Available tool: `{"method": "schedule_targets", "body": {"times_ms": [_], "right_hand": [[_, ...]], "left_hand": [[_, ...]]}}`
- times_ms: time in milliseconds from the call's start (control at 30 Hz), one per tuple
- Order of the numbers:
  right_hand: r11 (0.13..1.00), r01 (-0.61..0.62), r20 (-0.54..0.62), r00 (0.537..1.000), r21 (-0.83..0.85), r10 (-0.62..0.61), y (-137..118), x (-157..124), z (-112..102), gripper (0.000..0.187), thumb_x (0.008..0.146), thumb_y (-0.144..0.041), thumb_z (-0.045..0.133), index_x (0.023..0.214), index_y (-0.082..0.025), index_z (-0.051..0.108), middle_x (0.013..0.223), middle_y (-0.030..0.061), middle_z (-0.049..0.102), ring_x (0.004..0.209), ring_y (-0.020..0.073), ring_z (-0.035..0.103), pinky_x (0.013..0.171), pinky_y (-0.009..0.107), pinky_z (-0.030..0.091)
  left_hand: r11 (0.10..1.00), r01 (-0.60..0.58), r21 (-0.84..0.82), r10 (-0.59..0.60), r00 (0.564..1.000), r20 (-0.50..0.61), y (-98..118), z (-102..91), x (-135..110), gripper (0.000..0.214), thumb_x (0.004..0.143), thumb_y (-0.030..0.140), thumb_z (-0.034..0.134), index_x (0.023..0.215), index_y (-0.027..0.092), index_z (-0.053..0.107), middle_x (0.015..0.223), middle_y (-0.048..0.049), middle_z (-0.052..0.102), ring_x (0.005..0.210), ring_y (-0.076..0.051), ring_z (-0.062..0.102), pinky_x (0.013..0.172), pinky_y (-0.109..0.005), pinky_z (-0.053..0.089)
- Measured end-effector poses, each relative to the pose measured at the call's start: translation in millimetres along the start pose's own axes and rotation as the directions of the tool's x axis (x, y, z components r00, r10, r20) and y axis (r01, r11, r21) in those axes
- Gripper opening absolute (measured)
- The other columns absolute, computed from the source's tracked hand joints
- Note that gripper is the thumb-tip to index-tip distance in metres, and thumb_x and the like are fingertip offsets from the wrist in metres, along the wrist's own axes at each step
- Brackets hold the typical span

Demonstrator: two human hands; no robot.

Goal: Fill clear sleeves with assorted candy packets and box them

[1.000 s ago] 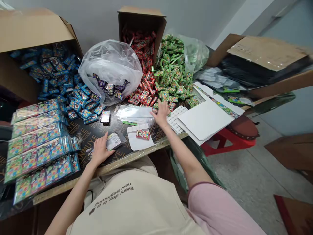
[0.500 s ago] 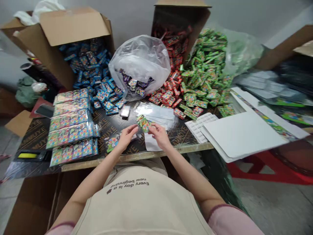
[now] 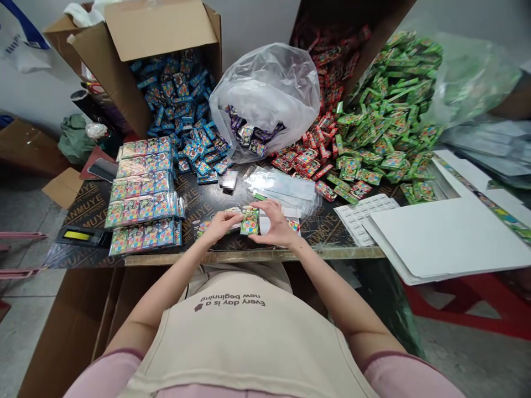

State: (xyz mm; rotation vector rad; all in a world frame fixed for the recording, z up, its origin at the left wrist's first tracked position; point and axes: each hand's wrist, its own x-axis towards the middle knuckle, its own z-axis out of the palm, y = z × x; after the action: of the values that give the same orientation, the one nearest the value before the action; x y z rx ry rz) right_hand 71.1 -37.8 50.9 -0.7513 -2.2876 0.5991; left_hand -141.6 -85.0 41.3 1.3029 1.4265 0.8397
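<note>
Head view. Both hands meet over the near edge of the dark table [image 3: 95, 205], a glossy black top printed with pale lettering. The right hand [image 3: 277, 228] pinches a small green packet [image 3: 250, 221] at its right edge, fingers curled closed around it; the packet is flat, rectangular, glossy, printed with bright dots, and stands nearly upright just above the table. The left hand [image 3: 219, 225] has its fingertips closed on the packet's left side and on a clear sleeve [image 3: 226, 213] lying there; whether it grips the packet or the sleeve more I cannot tell.

Just far of the hands: a loose stack of clear plastic sleeves [image 3: 286, 188], thin and shiny. Left of the hands: rows of filled sleeves [image 3: 143, 202], long flat strips of multicoloured packets under film.

Far left: an open corrugated cardboard box [image 3: 136, 33] on its side, spilling small blue packets [image 3: 182, 116]. Far centre: a crumpled translucent plastic bag [image 3: 265, 88] holding purple packets [image 3: 249, 132]. Right of it: a heap of red packets [image 3: 319, 138], then a larger heap of green packets [image 3: 381, 116], partly inside another clear bag.

Right: a matte white card sheet [image 3: 448, 237], smooth and flat, overhanging the table edge, with a white blister tray [image 3: 360, 215] of small square cells just left of it.
</note>
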Motion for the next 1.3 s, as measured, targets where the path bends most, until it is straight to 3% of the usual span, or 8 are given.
{"method": "schedule_targets", "body": {"times_ms": [133, 300, 500, 633, 767, 967, 1100, 1300], "right_hand": [[0.973, -0.106, -0.018, 0.994, -0.206, 0.105, 35.2, -6.6, 7.1, 0.066, 0.072, -0.044, 0.073, 0.129, -0.021, 0.05, 0.122, 0.012, 0.063, 0.113, 0.0312, 0.057, 0.105, 0.051, 0.026], [0.984, -0.164, 0.128, 0.977, -0.065, 0.172, 52.7, -11.4, 21.3, 0.076, 0.069, -0.046, 0.078, 0.134, -0.022, 0.048, 0.132, 0.0148, 0.058, 0.123, 0.0342, 0.052, 0.106, 0.057, 0.028], [0.822, -0.233, 0.295, 0.952, 0.52, 0.084, 31.2, 14.5, 6.9, 0.085, 0.059, -0.041, 0.086, 0.135, -0.027, 0.05, 0.143, 0.0095, 0.049, 0.131, 0.028, 0.048, 0.11, 0.047, 0.037], [0.672, -0.283, 0.114, 0.952, 0.684, 0.285, 10.0, 47.6, 2.0, 0.085, 0.058, -0.038, 0.087, 0.134, -0.034, 0.049, 0.143, 0.0056, 0.05, 0.125, 0.0258, 0.054, 0.106, 0.044, 0.043], [0.492, -0.324, -0.082, 0.765, 0.808, 0.639, -11.5, 74.7, 19.5, 0.076, 0.065, -0.047, 0.079, 0.132, -0.032, 0.046, 0.115, 0.0039, 0.067, 0.093, 0.0185, 0.068, 0.086, 0.034, 0.054], [0.277, -0.343, -0.04, 0.563, 0.898, 0.826, -31.8, 92.1, 46.9, 0.044, 0.069, -0.045, 0.067, 0.105, -0.025, 0.052, 0.082, -0.0018, 0.07, 0.075, 0.0163, 0.067, 0.063, 0.026, 0.052], [0.284, -0.325, -0.043, 0.588, 0.902, 0.808, -39.5, 86.2, 47.9, 0.04, 0.063, -0.027, 0.064, 0.098, -0.026, 0.045, 0.071, -0.0044, 0.07, 0.068, 0.0177, 0.068, 0.064, 0.029, 0.052], [0.234, -0.297, 0.033, 0.68, 0.926, 0.733, -41.1, 77.0, 33.9, 0.049, 0.059, -0.02, 0.061, 0.102, -0.029, 0.041, 0.08, -0.0047, 0.074, 0.075, 0.0199, 0.071, 0.071, 0.035, 0.054]], "left_hand": [[0.697, -0.143, 0.703, 0.171, 0.985, 0.032, -21.5, -18.8, 2.0, 0.097, 0.055, 0.048, 0.083, 0.139, 0.016, 0.046, 0.134, -0.0178, 0.054, 0.126, -0.038, 0.044, 0.109, -0.052, 0.026], [0.579, -0.199, 0.791, 0.17, 0.978, 0.121, -38.8, -21.6, 0.7, 0.106, 0.061, 0.037, 0.078, 0.15, 0.018, 0.025, 0.125, -0.0143, 0.055, 0.119, -0.033, 0.05, 0.109, -0.049, 0.027], [0.812, -0.229, 0.537, 0.23, 0.971, 0.065, -26.2, -21.1, -7.5, 0.113, 0.05, 0.029, 0.085, 0.149, 0.024, 0.03, 0.12, -0.0098, 0.053, 0.112, -0.032, 0.053, 0.098, -0.044, 0.042], [0.97, -0.192, 0.147, 0.229, 0.927, -0.297, -12.2, -23.9, 4.9, 0.081, 0.052, 0.034, 0.085, 0.127, 0.02, 0.059, 0.104, -0.0058, 0.059, 0.095, -0.024, 0.058, 0.089, -0.036, 0.046], [0.898, -0.274, -0.345, 0.052, 0.843, -0.535, -3.1, -17.5, 18.6, 0.035, 0.065, 0.039, 0.076, 0.091, 0.016, 0.07, 0.082, -0.0017, 0.066, 0.076, -0.015, 0.059, 0.077, -0.027, 0.046], [0.759, -0.275, -0.59, -0.061, 0.872, -0.485, 3.6, 15.2, 9.9, 0.038, 0.061, 0.046, 0.08, 0.081, 0.015, 0.071, 0.077, -0.0005, 0.068, 0.074, -0.013, 0.061, 0.074, -0.024, 0.047], [0.599, -0.206, -0.774, -0.25, 0.869, -0.426, 13.0, 23.7, 5.0, 0.047, 0.066, 0.061, 0.071, 0.073, 0.014, 0.067, 0.068, -0.0017, 0.068, 0.069, -0.015, 0.065, 0.069, -0.026, 0.049], [0.541, -0.106, -0.834, -0.325, 0.889, -0.324, 26.5, 13.9, 11.9, 0.025, 0.057, 0.037, 0.075, 0.07, 0.016, 0.068, 0.068, 0.001, 0.07, 0.067, -0.014, 0.064, 0.068, -0.025, 0.048]]}}
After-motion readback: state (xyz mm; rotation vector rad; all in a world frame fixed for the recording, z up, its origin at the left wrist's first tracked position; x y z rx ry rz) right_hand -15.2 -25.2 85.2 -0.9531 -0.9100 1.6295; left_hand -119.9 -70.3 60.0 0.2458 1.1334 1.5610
